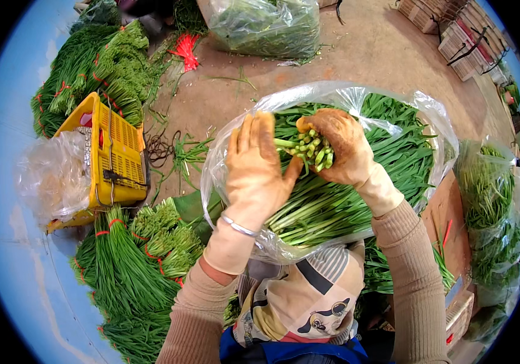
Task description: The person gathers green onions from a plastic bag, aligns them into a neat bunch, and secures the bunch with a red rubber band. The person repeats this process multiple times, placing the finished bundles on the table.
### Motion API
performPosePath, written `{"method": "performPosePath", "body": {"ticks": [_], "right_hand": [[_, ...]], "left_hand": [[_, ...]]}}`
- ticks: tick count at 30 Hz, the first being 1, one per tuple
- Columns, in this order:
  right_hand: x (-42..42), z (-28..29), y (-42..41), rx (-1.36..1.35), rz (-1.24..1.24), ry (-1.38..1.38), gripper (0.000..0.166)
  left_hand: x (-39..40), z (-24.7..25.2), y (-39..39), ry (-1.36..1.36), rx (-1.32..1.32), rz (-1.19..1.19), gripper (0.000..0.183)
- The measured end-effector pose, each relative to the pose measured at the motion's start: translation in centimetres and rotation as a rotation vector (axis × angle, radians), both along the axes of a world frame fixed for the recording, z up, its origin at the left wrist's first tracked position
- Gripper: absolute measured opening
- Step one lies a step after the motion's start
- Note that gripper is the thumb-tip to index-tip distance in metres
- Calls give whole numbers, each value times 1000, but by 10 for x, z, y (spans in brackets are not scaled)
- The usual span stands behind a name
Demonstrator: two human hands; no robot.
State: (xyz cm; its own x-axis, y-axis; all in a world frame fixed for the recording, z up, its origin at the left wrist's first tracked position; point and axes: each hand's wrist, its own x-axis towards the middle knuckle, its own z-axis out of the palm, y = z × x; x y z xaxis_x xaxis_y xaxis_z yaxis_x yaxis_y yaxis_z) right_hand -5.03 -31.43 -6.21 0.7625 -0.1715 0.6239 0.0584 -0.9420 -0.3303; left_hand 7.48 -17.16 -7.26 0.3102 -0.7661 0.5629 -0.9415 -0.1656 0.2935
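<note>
Before me a clear plastic bag (pixel 223 136) stands with its mouth wide, full of long green leafy vegetables (pixel 392 150), pale stems toward me. Both hands wear stained rubber gloves. My right hand (pixel 344 141) is closed around a bunch of green stems (pixel 314 148), cut ends facing my left hand. My left hand (pixel 260 159) is held flat with fingers extended and thumb apart, beside the cut ends; a stem shows between the hands, and whether the left palm touches it is unclear. A silver bangle (pixel 239 226) circles my left wrist.
A yellow plastic crate (pixel 123 159) holding clear plastic stands at left. Bundles of green stalks with red ties (pixel 123 259) lie at lower left, more (pixel 114 68) at upper left. Red ties (pixel 186 51) and a filled bag (pixel 264 32) are beyond. Bagged greens (pixel 490 195) stand at right.
</note>
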Motion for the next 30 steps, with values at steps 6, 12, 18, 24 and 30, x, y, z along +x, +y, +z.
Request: {"method": "performPosePath", "body": {"ticks": [6, 12, 18, 24, 30], "right_hand": [[2, 6, 1, -50, 71, 163, 68], [-3, 10, 6, -179, 19, 389, 103], [-15, -2, 9, -105, 16, 199, 86], [-16, -10, 6, -55, -52, 123, 80], [-15, 8, -7, -37, -31, -52, 67]], "left_hand": [[15, -20, 4, -8, 301, -221, 72], [-8, -50, -6, 413, 297, -408, 40], [-14, 0, 3, 585, 328, -316, 51], [-15, -3, 0, 23, 554, -110, 75], [-14, -50, -28, 10, 811, -301, 91]]}}
